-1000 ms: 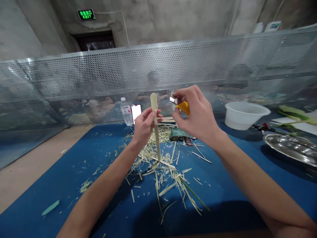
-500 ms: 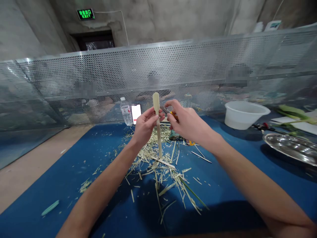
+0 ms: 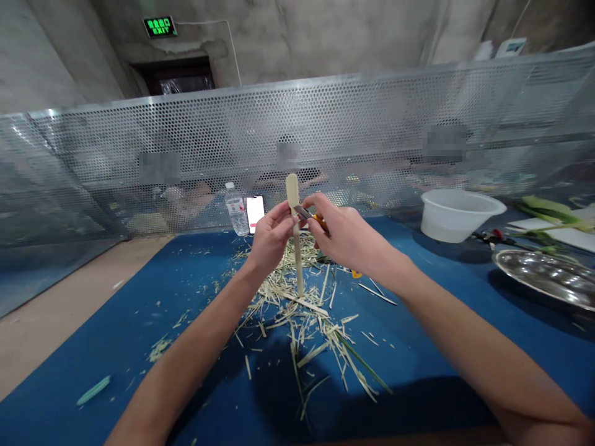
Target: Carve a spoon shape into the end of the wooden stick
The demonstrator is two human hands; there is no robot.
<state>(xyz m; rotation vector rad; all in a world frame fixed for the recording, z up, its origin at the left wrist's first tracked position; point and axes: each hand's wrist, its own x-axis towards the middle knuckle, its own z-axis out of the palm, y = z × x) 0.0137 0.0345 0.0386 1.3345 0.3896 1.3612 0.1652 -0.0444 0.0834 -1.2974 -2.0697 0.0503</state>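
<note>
A pale, peeled strip [image 3: 298, 260], wide and rounded at its top like a small paddle, stands upright with its lower end among the shavings. Just below the broad part, my left hand [image 3: 272, 232] pinches it between thumb and fingers. My right hand [image 3: 341, 229] is closed round a utility knife [image 3: 320, 222] with a yellow-orange handle. Its grey blade rests against the right side of the strip, close to my left fingertips. Thin pale shavings [image 3: 274, 291] lie heaped and scattered beneath both hands.
A water bottle [image 3: 237, 210] and a lit phone [image 3: 255, 214] stand behind my left hand. On the right are a white plastic bowl [image 3: 453, 217] and a shiny metal tray [image 3: 543, 275]. A turquoise object [image 3: 93, 390] lies front left. A perforated metal screen [image 3: 195, 136] borders the blue mat.
My right hand has moved slightly left, bringing the knife blade onto the strip. The left hand and the strip stay almost where they were.
</note>
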